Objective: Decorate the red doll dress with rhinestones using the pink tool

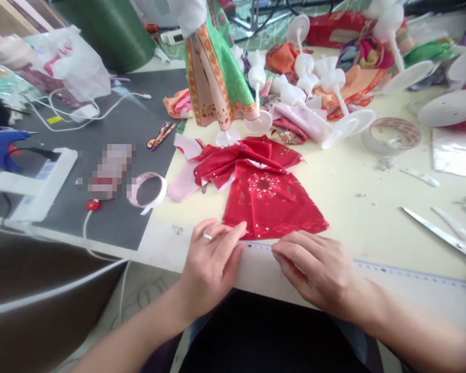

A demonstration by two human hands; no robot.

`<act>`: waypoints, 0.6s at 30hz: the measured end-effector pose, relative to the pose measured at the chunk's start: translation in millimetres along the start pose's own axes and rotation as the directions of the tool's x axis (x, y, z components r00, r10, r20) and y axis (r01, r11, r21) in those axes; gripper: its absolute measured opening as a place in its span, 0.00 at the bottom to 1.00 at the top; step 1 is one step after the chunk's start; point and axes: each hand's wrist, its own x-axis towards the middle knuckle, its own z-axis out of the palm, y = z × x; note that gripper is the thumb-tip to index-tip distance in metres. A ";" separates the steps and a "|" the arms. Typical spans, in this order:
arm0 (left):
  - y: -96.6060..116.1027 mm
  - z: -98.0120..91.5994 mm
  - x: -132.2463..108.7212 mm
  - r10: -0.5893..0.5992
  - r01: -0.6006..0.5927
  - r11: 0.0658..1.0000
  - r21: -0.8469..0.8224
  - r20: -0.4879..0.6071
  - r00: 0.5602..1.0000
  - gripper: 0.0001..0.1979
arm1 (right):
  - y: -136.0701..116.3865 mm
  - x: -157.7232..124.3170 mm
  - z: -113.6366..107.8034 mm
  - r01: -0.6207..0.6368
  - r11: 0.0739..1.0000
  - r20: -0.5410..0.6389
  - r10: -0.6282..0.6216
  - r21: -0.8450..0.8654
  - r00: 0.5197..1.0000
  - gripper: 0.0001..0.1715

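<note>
A small red garment (283,199) with a white floral print lies spread on the pale table. Along its bottom edge runs a clear ruler (415,273), reaching to the right edge of the view. My left hand (215,256) rests at the garment's lower left corner, fingers partly spread, thumb and index finger by the ruler's end. My right hand (314,264) lies over the ruler near the hem, its fingers pressed together with the tips on the ruler; part of the ruler is hidden under it.
Scissors (446,233) lie open at the right. Tape rolls (392,135) (147,190) sit on either side. White mannequin stands (334,77) and a dressed figure (217,77) are behind the garment. A glue gun (8,145) and power strip (42,186) are at left.
</note>
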 end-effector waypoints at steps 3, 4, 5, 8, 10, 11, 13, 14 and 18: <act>-0.2 -0.1 -0.7 0.030 -0.029 0.999 0.025 -0.020 0.999 0.21 | -0.1 -0.1 -0.1 0.002 1.000 0.000 -0.002 0.003 1.000 0.05; 0.0 0.3 -1.2 0.048 -0.048 0.998 0.039 -0.016 0.999 0.22 | -0.2 0.0 -0.4 0.003 1.000 0.000 -0.003 0.005 1.000 0.05; 0.2 0.9 -1.9 0.070 -0.070 0.996 0.056 -0.007 0.998 0.22 | -0.4 0.2 -0.6 0.004 1.000 0.000 -0.004 0.007 1.000 0.05; 0.7 2.7 -3.6 0.126 -0.129 0.987 0.097 0.042 0.991 0.24 | -0.8 0.6 -1.3 0.004 1.000 0.004 -0.004 0.004 1.000 0.05; 0.1 2.9 -3.4 0.130 -0.135 0.986 0.095 0.062 0.990 0.24 | -0.8 0.7 -1.2 0.004 1.000 0.004 -0.004 0.001 1.000 0.05; -0.5 2.4 -2.9 0.120 -0.124 0.989 0.084 0.058 0.991 0.24 | -0.8 0.7 -1.1 0.004 1.000 0.001 -0.004 0.000 1.000 0.05; -2.2 0.7 -1.5 0.089 -0.090 0.994 0.055 0.024 0.996 0.23 | -0.6 1.1 -1.0 0.003 1.000 -0.006 -0.003 -0.003 1.000 0.05; -2.9 -0.4 -0.7 0.073 -0.073 0.996 0.043 -0.003 0.997 0.23 | -0.7 1.4 -1.1 0.001 1.000 -0.008 -0.001 -0.002 1.000 0.05; 0.2 -4.2 1.6 0.017 -0.020 0.999 -0.043 -0.070 0.997 0.23 | -1.7 3.7 -3.5 -0.037 0.997 -0.035 0.040 0.062 0.999 0.05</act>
